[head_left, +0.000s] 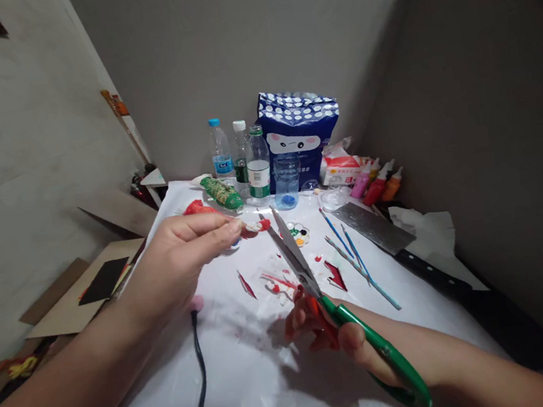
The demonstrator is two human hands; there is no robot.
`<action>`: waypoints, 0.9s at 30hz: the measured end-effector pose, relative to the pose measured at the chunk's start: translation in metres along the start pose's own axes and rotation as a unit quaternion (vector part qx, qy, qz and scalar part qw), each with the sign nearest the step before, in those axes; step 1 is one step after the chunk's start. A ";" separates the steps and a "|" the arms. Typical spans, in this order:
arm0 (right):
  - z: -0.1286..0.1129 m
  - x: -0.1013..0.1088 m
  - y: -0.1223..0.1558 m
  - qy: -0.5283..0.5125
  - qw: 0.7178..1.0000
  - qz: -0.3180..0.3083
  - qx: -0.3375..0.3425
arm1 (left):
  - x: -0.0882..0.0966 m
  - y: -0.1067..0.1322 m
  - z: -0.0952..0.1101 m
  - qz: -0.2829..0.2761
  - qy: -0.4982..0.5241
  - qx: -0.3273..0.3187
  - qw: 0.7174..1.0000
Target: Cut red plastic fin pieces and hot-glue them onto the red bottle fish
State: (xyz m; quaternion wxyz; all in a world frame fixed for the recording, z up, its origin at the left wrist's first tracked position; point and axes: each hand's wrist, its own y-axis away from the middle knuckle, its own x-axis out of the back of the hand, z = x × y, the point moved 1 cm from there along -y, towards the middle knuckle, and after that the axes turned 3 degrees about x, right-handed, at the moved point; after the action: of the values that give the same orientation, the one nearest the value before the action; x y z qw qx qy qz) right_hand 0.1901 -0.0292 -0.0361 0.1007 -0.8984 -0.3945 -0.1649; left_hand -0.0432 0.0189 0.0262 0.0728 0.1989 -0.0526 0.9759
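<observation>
Entry, left to right. Cardboard sheets [82, 291] are seen off the left edge of the desk [244, 369], which is covered in white. A black cable [198, 375] is laid across the near part of the desk. The left hand [182, 256] is held above the desk with fingers pinched narrowly on a small white-and-red piece [257, 226], which is kept in the air just beside the scissor blades. The green-handled scissors [337, 309] are gripped by the right hand [331, 336], fingers closed through the handle, blades parted and pointed up toward the piece. The step in hand is judged to be a trimming cut on the held piece; the next move is judged to call for the piece to be fed squarely between the blades, with the left fingertips kept out of the blades' path. Red offcuts [335, 275] and paint smears are scattered under the blades. Farther back are listed: a green painted bottle [222, 193] lying down, three plastic bottles [239, 157] upright, a blue dotted bag [299, 132], and a paint palette [298, 233]. To the right, thin brushes [355, 259], squeeze paints [377, 183], a cleaver [376, 226] and crumpled paper [429, 225] are noted. Nothing is seen between blades and piece; the cleaver lies near the right forearm.
</observation>
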 end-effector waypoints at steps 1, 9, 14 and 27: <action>-0.001 0.000 0.000 -0.005 1.000 0.003 0.002 | -0.003 0.001 0.002 0.003 0.016 0.000 1.000; 0.012 -0.006 -0.004 -0.058 0.997 0.047 -0.006 | -0.018 0.005 0.008 0.026 -0.032 -0.020 0.999; 0.023 -0.008 -0.005 -0.029 0.994 0.106 -0.005 | -0.021 0.003 -0.001 0.022 -0.047 -0.056 0.997; 0.021 -0.018 -0.002 -0.085 0.991 0.101 0.000 | -0.012 0.005 0.007 -0.006 -0.010 -0.018 1.000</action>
State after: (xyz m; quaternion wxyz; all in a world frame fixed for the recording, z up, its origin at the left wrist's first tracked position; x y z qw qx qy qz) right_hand 0.1813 -0.0336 -0.0622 0.0832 -0.9444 -0.3087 -0.0764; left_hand -0.0301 0.0110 0.0276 0.0812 0.2071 -0.0699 0.9724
